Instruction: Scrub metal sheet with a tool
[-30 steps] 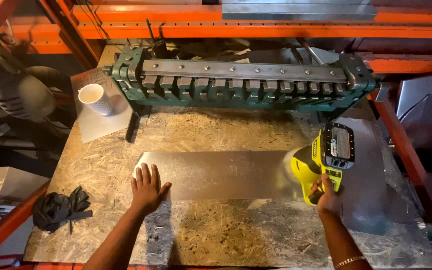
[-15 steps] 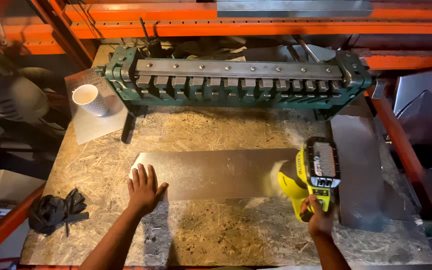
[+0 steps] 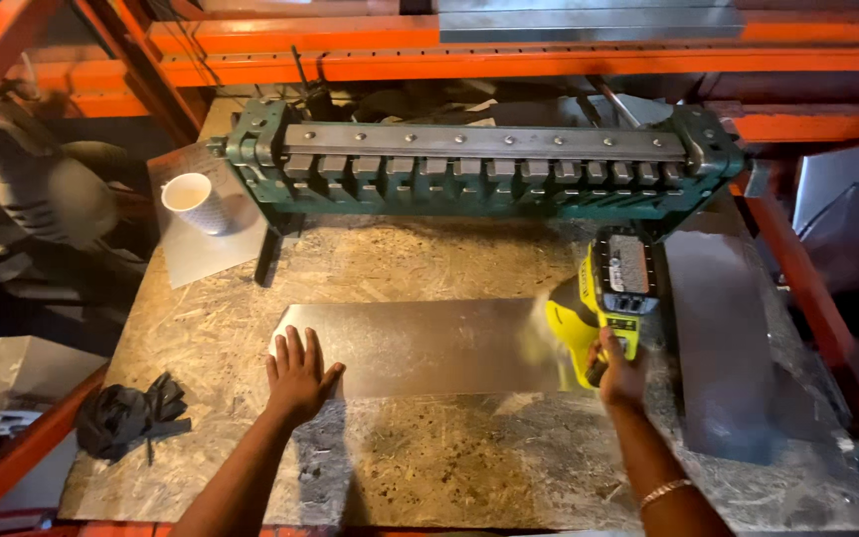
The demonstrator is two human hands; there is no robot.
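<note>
While our left hand [image 3: 300, 376] keeps pressing flat and open on the near-left corner of the thin rectangular grey metal sheet [image 3: 429, 346], our right hand [image 3: 620, 376], clenched around the yellow cordless power tool [image 3: 603, 298], has drawn it back to the sheet's right edge.

dull grey metal sheet [image 3: 429, 346] on rough chipboard bench [image 3: 429, 477]; glossy yellow plastic tool [image 3: 603, 298].

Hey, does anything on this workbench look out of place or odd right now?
One thing stands out: a paper cup sits on a loose metal sheet that overhangs the bench's back-left edge. The black gloves lie crumpled near the front-left edge.
</note>
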